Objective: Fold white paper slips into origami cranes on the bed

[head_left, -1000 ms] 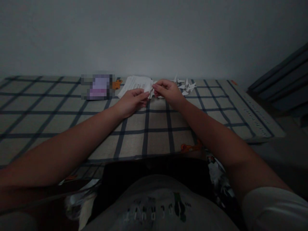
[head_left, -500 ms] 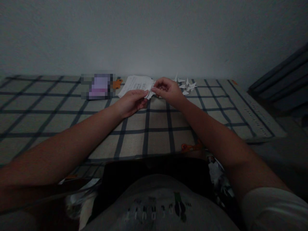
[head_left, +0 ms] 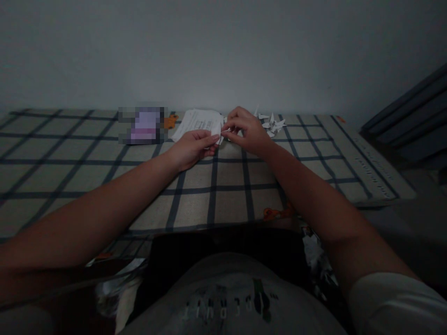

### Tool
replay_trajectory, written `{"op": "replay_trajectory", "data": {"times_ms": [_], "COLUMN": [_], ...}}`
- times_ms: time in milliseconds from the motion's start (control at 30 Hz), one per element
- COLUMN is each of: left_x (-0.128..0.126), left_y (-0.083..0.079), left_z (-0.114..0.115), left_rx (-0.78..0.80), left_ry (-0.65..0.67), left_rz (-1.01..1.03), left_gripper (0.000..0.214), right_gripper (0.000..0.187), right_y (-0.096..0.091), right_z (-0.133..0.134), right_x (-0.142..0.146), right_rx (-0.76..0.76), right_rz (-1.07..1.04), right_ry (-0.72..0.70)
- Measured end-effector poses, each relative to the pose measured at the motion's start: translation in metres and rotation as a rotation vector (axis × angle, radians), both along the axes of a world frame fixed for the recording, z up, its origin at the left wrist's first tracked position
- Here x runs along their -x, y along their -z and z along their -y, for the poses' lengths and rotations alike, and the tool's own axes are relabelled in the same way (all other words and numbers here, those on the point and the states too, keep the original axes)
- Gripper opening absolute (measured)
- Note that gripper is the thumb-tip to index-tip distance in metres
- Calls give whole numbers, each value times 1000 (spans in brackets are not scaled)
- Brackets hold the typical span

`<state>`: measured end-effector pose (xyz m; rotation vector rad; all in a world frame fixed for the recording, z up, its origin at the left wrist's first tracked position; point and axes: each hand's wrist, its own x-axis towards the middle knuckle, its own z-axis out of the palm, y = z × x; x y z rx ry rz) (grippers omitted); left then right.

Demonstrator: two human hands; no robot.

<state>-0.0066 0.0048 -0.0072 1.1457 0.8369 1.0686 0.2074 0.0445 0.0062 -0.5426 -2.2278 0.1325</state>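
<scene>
My left hand (head_left: 196,148) is closed, thumb on top, around a small piece of folded white paper (head_left: 221,136). Opposite it, my right hand (head_left: 247,131) pinches the same paper between thumb and forefinger, its other fingers curled above. Most of the folded paper's shape is hidden by the fingers. Just beyond my left hand lie printed white sheets (head_left: 199,121), flat on the checked tablecloth (head_left: 228,172). To the right of my right hand several folded white paper cranes (head_left: 274,124) sit close together, partly covered by that hand.
A phone-like object with a lilac screen (head_left: 145,125), its edges pixelated, lies on the left. Beside it is an orange figure (head_left: 171,121), perhaps printed on the cloth. A pale wall (head_left: 209,56) rises behind the table. Dark grey folds of material (head_left: 415,116) hang at the right.
My right hand's fingers have lifted and spread a little, shifting slightly right. My left thumb has slid a little to the right along the folded paper.
</scene>
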Motion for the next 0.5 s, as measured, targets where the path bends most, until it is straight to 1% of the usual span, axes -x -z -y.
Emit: {"op": "replay_trajectory", "data": {"times_ms": [133, 233, 367, 500], "left_x": [-2, -3, -4, -5], "left_y": [-3, -4, -3, -2], "left_z": [3, 4, 4, 2], "left_rx": [-27, -60, -126, -198], "left_ry": [-33, -58, -81, -118], "left_rz": [-4, 4, 30, 51], "left_gripper": [32, 29, 29, 29], "right_gripper": [16, 17, 22, 22], "right_y": [1, 5, 9, 9], "right_z": [6, 10, 12, 15], "right_x": [5, 10, 15, 17], "right_rx": [-76, -110, -110, -89], "right_rz": [12, -7, -58, -74], "right_ry": [13, 41, 57, 45]}}
